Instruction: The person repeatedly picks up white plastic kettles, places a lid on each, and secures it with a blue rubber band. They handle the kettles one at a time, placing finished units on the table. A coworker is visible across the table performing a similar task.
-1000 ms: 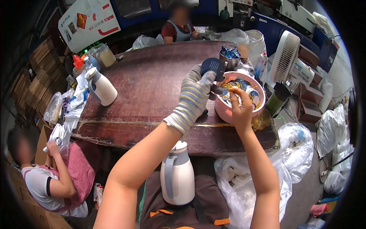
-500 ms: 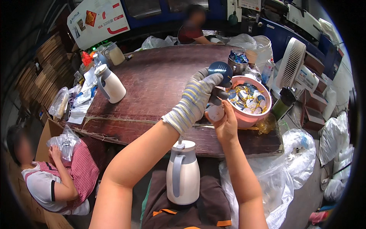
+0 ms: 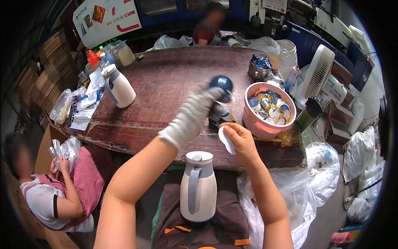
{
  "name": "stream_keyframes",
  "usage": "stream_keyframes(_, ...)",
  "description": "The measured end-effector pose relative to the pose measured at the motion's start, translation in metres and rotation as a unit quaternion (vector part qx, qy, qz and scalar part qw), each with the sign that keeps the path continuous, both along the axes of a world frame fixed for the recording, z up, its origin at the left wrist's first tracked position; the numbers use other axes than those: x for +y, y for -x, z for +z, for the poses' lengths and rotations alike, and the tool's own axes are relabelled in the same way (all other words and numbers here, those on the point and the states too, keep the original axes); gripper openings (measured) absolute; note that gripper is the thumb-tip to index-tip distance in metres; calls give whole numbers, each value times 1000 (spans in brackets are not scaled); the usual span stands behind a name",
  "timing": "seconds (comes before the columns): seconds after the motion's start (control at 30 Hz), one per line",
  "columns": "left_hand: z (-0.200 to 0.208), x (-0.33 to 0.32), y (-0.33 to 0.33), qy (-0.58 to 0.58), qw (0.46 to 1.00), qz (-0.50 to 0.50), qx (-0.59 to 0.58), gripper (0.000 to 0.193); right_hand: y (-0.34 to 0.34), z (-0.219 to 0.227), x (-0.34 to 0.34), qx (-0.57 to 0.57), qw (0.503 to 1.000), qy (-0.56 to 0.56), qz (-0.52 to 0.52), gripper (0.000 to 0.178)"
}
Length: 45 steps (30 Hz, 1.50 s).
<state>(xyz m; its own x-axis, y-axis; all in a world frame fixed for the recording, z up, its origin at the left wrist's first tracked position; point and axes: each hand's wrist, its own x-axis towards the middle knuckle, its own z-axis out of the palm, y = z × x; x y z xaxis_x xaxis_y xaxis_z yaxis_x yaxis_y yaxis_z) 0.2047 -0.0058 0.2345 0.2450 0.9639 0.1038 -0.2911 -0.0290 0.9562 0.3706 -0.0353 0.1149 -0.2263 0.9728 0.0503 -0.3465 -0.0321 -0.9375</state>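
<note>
My left hand (image 3: 191, 114), in a striped knit glove with grey fingertips, is closed on a round dark blue tag (image 3: 221, 85) above the table and is blurred by motion. My bare right hand (image 3: 243, 143) pinches a round white tag (image 3: 226, 140) just below it. A bit of yellow string shows between the two hands. Upright on my lap, against the table edge, stands a cream vacuum jug (image 3: 207, 193) with a grey handle and collar; neither hand touches it. To the right of my hands is a pink bucket (image 3: 256, 124) full of round tags with yellow strings.
A second cream jug (image 3: 124, 93) stands at the table's left, near papers and plastic bags (image 3: 86, 112). Behind the bucket are a metal pot (image 3: 258, 74), a spray can (image 3: 292, 78) and a fan (image 3: 317, 70). Two people sit nearby, one at left handling clear plastic (image 3: 68, 151).
My left hand has moved left and slightly down with the dark tag, away from the bucket. My right hand has shifted down, turning the white tag edge-on. The person at left has lifted the plastic.
</note>
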Motion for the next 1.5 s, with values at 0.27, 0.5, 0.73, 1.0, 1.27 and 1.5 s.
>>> stream_keyframes(0.27,30,-30,71,12,993,51,-108,19,-62,-42,-11,-243,966,-29,-85,23)
stream_keyframes(0.5,-14,-33,69,104,993,-24,-51,21,-140,42,61,-517,782,-133,-323,38)
stream_keyframes(0.73,-27,-76,65,133,983,-63,109,30,-21,66,-38,-216,939,-242,-119,54)
stream_keyframes(1.0,-65,-96,60,107,983,-59,140,26,30,5,-84,-82,997,-1,0,15)
stream_keyframes(1.27,-132,-150,123,233,954,1,186,25,-7,-39,-131,-245,955,134,96,23)
stream_keyframes(1.5,-170,-161,96,189,965,6,183,32,40,-28,-119,-274,931,154,184,24)
